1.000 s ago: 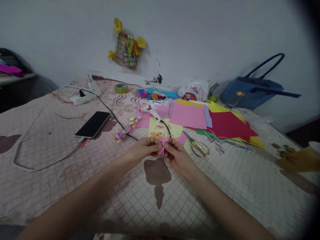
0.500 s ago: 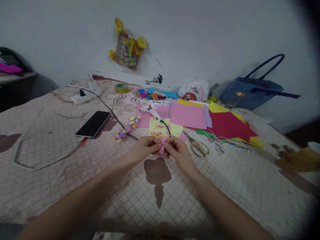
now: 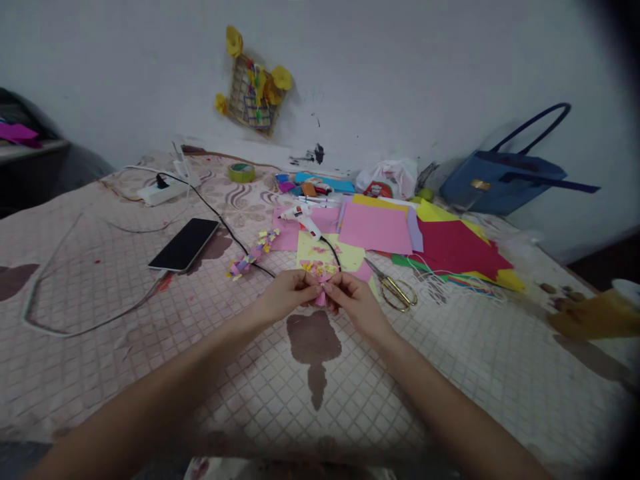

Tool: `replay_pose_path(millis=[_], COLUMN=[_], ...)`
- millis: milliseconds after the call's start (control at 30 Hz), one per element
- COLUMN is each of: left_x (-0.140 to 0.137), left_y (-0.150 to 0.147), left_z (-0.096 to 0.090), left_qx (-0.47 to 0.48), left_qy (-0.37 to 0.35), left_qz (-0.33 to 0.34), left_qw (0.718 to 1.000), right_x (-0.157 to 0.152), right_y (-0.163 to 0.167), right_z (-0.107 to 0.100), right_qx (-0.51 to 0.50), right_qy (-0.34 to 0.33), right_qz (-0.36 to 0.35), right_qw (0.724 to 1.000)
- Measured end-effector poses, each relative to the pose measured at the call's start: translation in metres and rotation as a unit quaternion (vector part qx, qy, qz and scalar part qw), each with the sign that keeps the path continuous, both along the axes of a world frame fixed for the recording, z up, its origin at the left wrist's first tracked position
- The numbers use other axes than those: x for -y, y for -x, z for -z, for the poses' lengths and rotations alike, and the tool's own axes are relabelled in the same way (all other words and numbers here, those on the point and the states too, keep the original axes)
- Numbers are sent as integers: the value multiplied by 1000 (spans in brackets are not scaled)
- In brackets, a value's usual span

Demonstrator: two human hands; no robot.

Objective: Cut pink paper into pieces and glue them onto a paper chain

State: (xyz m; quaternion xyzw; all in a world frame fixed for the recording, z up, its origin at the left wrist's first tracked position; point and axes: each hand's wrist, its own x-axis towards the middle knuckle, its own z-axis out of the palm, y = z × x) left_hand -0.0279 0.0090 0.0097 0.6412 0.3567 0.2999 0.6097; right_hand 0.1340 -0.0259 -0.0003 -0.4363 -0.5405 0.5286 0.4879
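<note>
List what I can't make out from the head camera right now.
All in the head view:
Pink paper piece: partly hidden by the fingers of the left hand and right hand.
Paper scraps: too small to count.
Blue bag: contents hidden by its side.
Yellowish object: blurred, cut off by the right edge.

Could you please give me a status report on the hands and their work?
Left hand, right hand pinching small pink piece together. Piece partly hidden. Yellow sheet, paper scraps just beyond; scissors to the right, apart from hands.

No legible text or numbers.
</note>
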Motion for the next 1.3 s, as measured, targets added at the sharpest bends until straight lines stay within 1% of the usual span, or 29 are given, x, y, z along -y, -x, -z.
replay_pose_path(millis=[200, 367, 567, 633, 900, 1000, 1133, 1200, 1300], left_x=[2, 2, 1, 1, 2, 3, 4, 4, 4], left_y=[1, 0, 1, 1, 0, -1, -2, -2, -2], left_z=[-8, -9, -8, -8, -5, -6, -10, -11, -13], left_qx=[-8, -25, -27, -27, -59, -53, -24, -10, -1], left_qy=[-4, -28, -45, -47, -76, -64, -19, 0, 1], left_qz=[8, 2, -3, -1, -8, -5, 1, 1, -1], left_qw=[1000, 999, 999, 999, 995, 997, 1000, 1000, 1000], right_x=[-1, -1, -2, -2, 0, 1, 1, 0, 0], right_y=[-1, -2, -4, -4, -3, -2, -1, -1, 0], right_z=[1, -1, -5, -6, -4, -4, -4, -3, -1], right_qx=[18, 52, 3, 0, 76, 100, 120, 106, 65], right_qy=[-5, -25, 16, 15, -27, -48, -92, -84, -41], right_qz=[8, 25, -14, -22, -10, -9, 11, 23, 20], right_qw=[1000, 998, 1000, 1000, 997, 994, 988, 991, 997])
